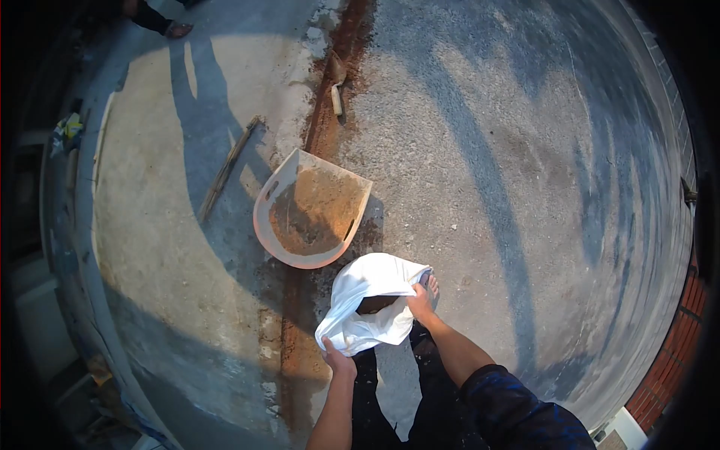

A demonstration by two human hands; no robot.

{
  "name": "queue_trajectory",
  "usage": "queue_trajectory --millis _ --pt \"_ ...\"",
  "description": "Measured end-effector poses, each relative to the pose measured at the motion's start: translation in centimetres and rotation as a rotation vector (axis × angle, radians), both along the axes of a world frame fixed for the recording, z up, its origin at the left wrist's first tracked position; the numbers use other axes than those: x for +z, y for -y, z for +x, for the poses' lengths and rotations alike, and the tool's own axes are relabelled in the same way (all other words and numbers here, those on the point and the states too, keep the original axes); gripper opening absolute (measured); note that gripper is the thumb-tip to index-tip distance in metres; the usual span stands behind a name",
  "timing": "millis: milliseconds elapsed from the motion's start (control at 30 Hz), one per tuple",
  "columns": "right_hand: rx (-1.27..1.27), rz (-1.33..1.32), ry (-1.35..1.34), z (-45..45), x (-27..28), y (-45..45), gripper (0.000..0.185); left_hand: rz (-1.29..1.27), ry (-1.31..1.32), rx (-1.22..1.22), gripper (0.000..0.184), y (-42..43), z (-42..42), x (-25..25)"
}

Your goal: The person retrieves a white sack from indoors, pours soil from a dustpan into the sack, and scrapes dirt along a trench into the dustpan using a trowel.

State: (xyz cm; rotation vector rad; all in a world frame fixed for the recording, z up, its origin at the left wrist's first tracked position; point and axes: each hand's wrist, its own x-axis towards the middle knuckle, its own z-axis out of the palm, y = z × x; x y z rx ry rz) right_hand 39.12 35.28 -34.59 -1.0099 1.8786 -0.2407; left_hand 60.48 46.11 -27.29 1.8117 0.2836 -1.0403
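Note:
A white sack (375, 276) is held in front of my legs, its mouth facing up with a dark inside. My left hand (340, 358) grips the rim on the near left. On the right side, my right hand (421, 304) has its fingers closed round the rim. Just beyond the sack, a dustpan-shaped scoop (266, 234) with slotted handholds lies on the ground, brown soil (311, 206) spread over its floor. How much the sack contains cannot be seen.
A narrow soil-filled trench (319, 124) runs through the concrete. A trowel (337, 94) lies along it. A wooden stick (231, 166) rests left of the scoop. Another person's foot (178, 30) shows at the top left. Red bricks (667, 352) are stacked at the right edge.

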Motion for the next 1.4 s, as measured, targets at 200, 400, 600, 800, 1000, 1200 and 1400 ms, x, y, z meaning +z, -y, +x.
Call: queue_trajectory --millis 200,400,600,800,1000,1200,1400 --pt "-0.311 0.282 0.336 -2.5 3.0 -3.0 0.027 0.169 0.051 -0.149 0.061 8.0 -2.9 7.6" --pt "-0.442 0.221 0.455 -8.3 17.9 -1.8 0.026 0.122 -0.057 -0.375 0.055 12.6 -7.3 21.8" --pt "-0.637 0.201 0.425 -18.5 26.3 -2.3 0.026 0.051 -0.107 -0.661 0.046 16.4 -12.6 29.3" --pt "-1.012 0.043 0.401 -22.7 36.9 3.2 0.028 -0.049 -0.125 -0.912 0.035 26.4 -18.1 34.7" --pt "-0.978 -0.131 0.225 -28.0 43.8 13.4 0.034 -0.403 -0.004 -1.352 0.032 41.4 -21.8 42.6" --pt "-1.25 -0.261 0.421 -29.6 50.2 26.0 0.04 -0.504 -0.084 -1.569 0.029 55.2 -23.1 45.1" --pt "-1.207 -0.382 0.338 -28.6 48.8 35.9 0.04 -0.583 -0.08 -1.518 0.03 68.0 -24.7 47.0"
